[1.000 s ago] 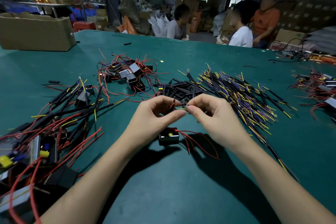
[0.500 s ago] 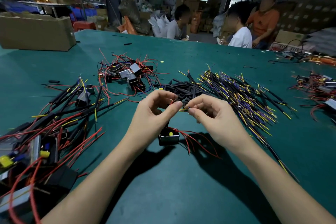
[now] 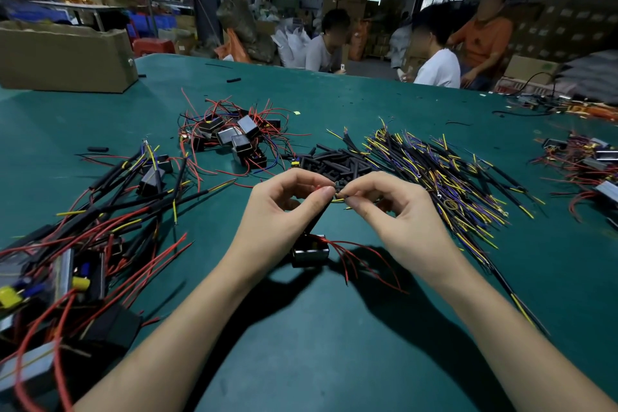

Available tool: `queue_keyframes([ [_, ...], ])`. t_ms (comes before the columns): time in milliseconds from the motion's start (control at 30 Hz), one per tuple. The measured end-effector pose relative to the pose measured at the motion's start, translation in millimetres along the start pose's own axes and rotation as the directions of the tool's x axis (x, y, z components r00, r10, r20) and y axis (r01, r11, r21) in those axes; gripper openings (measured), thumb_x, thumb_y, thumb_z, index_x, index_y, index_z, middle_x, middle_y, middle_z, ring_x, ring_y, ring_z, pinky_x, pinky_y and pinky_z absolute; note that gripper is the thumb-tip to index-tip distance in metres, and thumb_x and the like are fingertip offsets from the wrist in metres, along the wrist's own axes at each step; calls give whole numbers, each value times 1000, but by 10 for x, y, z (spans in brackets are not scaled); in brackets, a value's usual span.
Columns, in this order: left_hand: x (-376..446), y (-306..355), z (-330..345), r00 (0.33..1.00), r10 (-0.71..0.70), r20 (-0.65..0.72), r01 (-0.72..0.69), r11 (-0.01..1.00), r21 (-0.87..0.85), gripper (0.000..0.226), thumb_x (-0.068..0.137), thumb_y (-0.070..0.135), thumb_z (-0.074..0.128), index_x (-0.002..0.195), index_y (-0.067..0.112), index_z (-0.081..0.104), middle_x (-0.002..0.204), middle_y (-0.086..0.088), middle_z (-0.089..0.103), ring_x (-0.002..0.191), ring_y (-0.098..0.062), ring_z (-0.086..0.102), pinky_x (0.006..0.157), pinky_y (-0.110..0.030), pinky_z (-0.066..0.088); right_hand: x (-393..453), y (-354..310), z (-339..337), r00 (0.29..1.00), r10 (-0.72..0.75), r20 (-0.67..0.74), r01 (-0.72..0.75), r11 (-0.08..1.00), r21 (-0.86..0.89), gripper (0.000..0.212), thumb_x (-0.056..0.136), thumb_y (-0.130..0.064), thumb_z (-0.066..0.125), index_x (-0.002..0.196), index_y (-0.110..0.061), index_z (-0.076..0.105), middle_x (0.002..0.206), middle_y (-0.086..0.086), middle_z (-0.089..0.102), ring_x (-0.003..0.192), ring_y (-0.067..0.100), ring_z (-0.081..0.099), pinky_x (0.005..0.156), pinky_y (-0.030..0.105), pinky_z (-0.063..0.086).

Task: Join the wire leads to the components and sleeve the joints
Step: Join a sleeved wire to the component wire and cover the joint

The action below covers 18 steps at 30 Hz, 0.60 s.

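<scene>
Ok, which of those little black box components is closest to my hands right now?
The lone black component on the table directly beneath both hands, red leads trailing right. The others sit heaped farther back.

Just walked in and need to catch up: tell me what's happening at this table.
A person is joining wire leads over a green table. The left hand and right hand pinch thin wire ends together above a small black component with red leads. Black sleeve pieces lie just beyond; the joint looks unsleeved so far.
</scene>
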<state>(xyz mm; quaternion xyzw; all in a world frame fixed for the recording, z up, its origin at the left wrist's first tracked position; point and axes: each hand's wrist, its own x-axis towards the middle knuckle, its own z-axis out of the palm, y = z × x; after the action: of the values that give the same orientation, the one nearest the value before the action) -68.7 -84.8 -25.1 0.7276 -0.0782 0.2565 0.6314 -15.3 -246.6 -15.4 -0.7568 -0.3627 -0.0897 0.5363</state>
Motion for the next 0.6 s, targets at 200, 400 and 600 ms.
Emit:
queue_keyframes([
  [200,7,-5,27,1000,10,-4,-10,999,39,11,87,9,67,82,18,70,69,13,63,55,4,48,56,-9,36,7,-27,-4,997,-79,-21,77,995,-63,16,86,-3,67,88,-18,72,87,-3,68,81,19,63,76,30,49],
  [400,4,16,28,999,33,14,-34,995,89,10,86,5,67,85,14,72,64,17,60,57,5,49,58,-10,35,16,-72,-40,991,-129,-35,119,969,-215,15,83,-3,70,84,-17,73,78,-4,65,70,12,56,68,15,41],
  [600,-11,89,19,994,102,43,-108,976,190,16,84,3,69,83,19,71,68,16,63,65,3,52,65,-19,42,13,-114,-49,993,-111,-43,97,963,-252,10,83,-4,71,82,-14,73,77,-1,65,67,12,55,64,12,38],
])
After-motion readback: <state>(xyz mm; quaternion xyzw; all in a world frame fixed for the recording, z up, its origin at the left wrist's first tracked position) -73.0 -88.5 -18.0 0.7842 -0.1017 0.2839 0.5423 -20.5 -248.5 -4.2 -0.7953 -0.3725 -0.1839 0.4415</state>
